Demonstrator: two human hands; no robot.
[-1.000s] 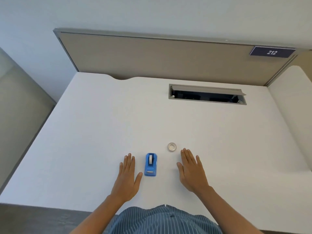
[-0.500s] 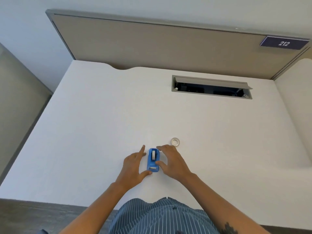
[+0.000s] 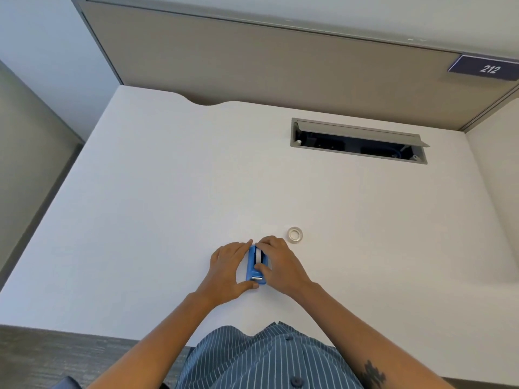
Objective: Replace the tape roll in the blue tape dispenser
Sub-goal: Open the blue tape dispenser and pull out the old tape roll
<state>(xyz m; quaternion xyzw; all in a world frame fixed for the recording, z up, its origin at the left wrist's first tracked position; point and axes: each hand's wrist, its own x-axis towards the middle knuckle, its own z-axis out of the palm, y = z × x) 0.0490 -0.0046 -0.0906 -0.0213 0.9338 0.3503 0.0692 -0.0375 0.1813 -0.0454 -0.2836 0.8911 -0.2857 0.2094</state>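
Note:
The small blue tape dispenser [image 3: 251, 265] lies on the white desk [image 3: 168, 192] near its front edge, with a white roll showing in its slot. My left hand [image 3: 227, 272] cups the dispenser's left side, thumb under its near end. My right hand [image 3: 278, 265] covers the right side, with its thumb pressed on top of the dispenser near the metal cutter. A loose clear tape roll [image 3: 295, 235] lies flat on the desk just right of and beyond my right hand, untouched.
An open cable hatch [image 3: 359, 141] is set into the desk at the back right. A beige partition [image 3: 266, 66] with a "212" sign [image 3: 487, 68] stands behind the desk. Grey floor lies off the desk's left and front edges.
Both hands went from lying flat on the desk beside the dispenser to closing in and gripping it from both sides. The loose roll stayed put.

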